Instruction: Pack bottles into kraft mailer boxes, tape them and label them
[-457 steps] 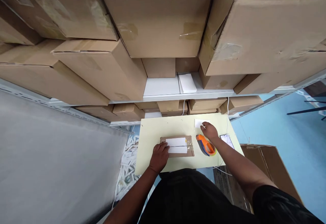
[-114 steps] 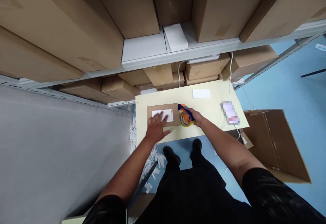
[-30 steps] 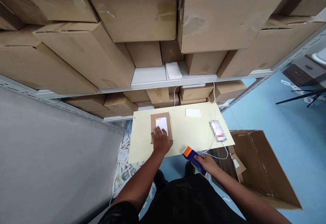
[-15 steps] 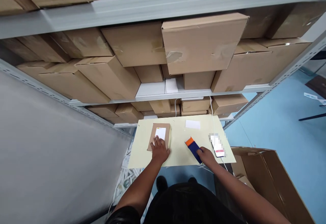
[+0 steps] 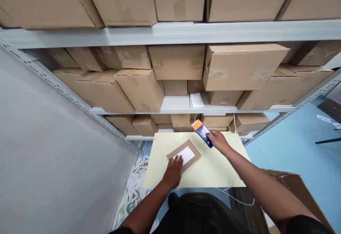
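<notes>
My left hand (image 5: 173, 170) lies with outstretched fingers on a flat brown cardboard parcel (image 5: 195, 153) that bears a white label (image 5: 187, 154). The parcel sits at an angle on a pale yellow table board (image 5: 160, 148). In my right hand (image 5: 217, 140) is a slim dark blue and orange packet (image 5: 200, 130), gripped at its lower right end above the board's far side. A pale patch shows on the packet's face; I cannot tell whether it is print, glare or a paper slip.
Metal shelves (image 5: 186, 33) packed with cardboard boxes (image 5: 239, 70) rise beyond the board. A white cable (image 5: 234, 122) hangs at right. White paper scraps (image 5: 135, 177) cover the floor at left. An open carton (image 5: 295, 188) stands at lower right, partly behind my right forearm.
The parcel has turned clockwise under my left hand. My right hand has moved the packet toward the shelves. The phone and white slip seen earlier no longer show on the board. The view has shifted upward.
</notes>
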A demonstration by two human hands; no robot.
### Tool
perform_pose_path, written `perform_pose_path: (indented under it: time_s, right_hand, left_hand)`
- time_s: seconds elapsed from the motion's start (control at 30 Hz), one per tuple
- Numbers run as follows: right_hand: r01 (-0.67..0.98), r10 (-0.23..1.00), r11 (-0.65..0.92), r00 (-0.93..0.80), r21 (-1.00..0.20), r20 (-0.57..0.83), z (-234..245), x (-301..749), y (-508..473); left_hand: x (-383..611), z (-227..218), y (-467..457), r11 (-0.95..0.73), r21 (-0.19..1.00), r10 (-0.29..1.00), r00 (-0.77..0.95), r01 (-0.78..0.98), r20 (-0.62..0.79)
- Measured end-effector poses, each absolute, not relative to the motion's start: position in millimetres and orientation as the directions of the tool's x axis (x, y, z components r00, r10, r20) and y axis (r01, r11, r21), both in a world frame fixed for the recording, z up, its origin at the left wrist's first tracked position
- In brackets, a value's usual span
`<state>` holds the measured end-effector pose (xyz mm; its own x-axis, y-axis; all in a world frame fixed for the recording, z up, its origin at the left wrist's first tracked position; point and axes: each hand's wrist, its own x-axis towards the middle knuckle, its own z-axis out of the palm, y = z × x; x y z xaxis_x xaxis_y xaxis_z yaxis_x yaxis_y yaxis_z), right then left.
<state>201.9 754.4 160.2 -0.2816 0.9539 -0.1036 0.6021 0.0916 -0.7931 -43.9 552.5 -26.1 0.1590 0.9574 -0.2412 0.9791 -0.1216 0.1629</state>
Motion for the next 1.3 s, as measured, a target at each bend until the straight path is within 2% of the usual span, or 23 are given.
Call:
perform_pose_path:
  time_s: [0.07, 0.13, 0.23, 0.3, 0.37, 0.5, 0.6, 0.67, 0.73, 0.8, 0.83, 0.9, 0.93, 0.97, 1.07, 1.17, 1.3]
  right_hand:
    - [0.696, 0.943, 0.249, -0.333, -0.673, 0.005, 195.2, 160.7, 770.8]
    - [0.78, 0.91, 0.401, -0.399, -0.48, 0.112, 225.3, 117.0, 788.9]
    - [0.799, 0.821, 0.568, -0.532, -0.198, 0.21, 250.5, 55.5, 817.7]
    - [0.792, 0.786, 0.604, -0.573, -0.093, 0.231, 252.6, 22.6, 836.9]
    - [0.795, 0.781, 0.604, -0.58, -0.048, 0.231, 247.0, -2.3, 854.9]
    - [0.814, 0.81, 0.573, -0.544, -0.097, 0.219, 236.2, -29.8, 879.2]
    - [0.8, 0.797, 0.579, -0.516, -0.156, 0.313, 235.3, -28.4, 874.9]
    - [0.777, 0.778, 0.592, -0.483, -0.214, 0.402, 227.5, -12.0, 856.7]
    - [0.741, 0.794, 0.584, -0.435, -0.332, 0.425, 204.3, 18.3, 826.3]
    - [0.708, 0.867, 0.498, -0.391, -0.501, 0.309, 163.5, 58.7, 786.6]
    - [0.725, 0.923, 0.383, -0.333, -0.572, 0.195, 138.4, 80.3, 764.9]
    - [0.763, 0.982, 0.029, -0.141, -0.645, -0.123, 85.8, 120.4, 722.0]
    - [0.747, 0.957, -0.146, -0.06, -0.648, -0.284, 61.3, 136.8, 702.5]
    - [0.715, 0.922, -0.248, -0.032, -0.654, -0.385, 39.7, 149.9, 685.2]
    - [0.673, 0.866, -0.304, -0.1, -0.674, -0.491, -3.2, 170.0, 649.8]
    - [0.658, 0.837, -0.287, -0.181, -0.696, -0.516, -20.2, 175.0, 638.6]
    - [0.663, 0.826, -0.287, -0.194, -0.692, -0.529, -31.0, 185.8, 643.1]
  left_hand:
    - [-56.7, -22.9, 550.5, -0.171, 0.198, 0.942, 0.219, 0.965, -0.255]
    - [-67.4, -21.6, 549.2, -0.205, 0.24, 0.929, 0.266, 0.949, -0.259]
    - [-78.7, -22.0, 548.5, -0.228, 0.308, 0.911, 0.314, 0.924, -0.268]
    - [-84.6, -22.5, 547.9, -0.239, 0.357, 0.905, 0.34, 0.903, -0.255]
    - [-91.2, -22.2, 546.5, -0.251, 0.412, 0.908, 0.361, 0.876, -0.215]
    - [-107.2, -19.1, 543.0, -0.264, 0.503, 0.913, 0.381, 0.823, -0.144]
    - [-117.2, -19.0, 540.9, -0.27, 0.548, 0.921, 0.378, 0.792, -0.093]
    - [-121.4, -21.9, 539.2, -0.226, 0.582, 0.946, 0.318, 0.781, -0.06]
    - [-124.2, -27.6, 537.3, -0.11, 0.632, 0.979, 0.192, 0.767, -0.062]
    - [-126.0, -35.2, 536.0, 0.041, 0.701, 0.994, 0.045, 0.712, -0.104]
    - [-126.5, -39.4, 535.9, 0.116, 0.739, 0.99, -0.016, 0.663, -0.141]
    - [-126.6, -47.5, 537.6, 0.256, 0.806, 0.965, -0.091, 0.534, -0.246]
    - [-126.1, -51.0, 539.2, 0.321, 0.827, 0.945, -0.101, 0.461, -0.31]
    - [-125.4, -54.1, 541.4, 0.376, 0.841, 0.924, -0.093, 0.39, -0.371]
    - [-122.7, -59.2, 549.2, 0.464, 0.851, 0.883, -0.051, 0.245, -0.466]
    - [-121.1, -58.5, 556.5, 0.457, 0.866, 0.888, -0.041, 0.205, -0.459]
    - [-117.4, -53.4, 561.8, 0.441, 0.876, 0.897, -0.065, 0.194, -0.437]
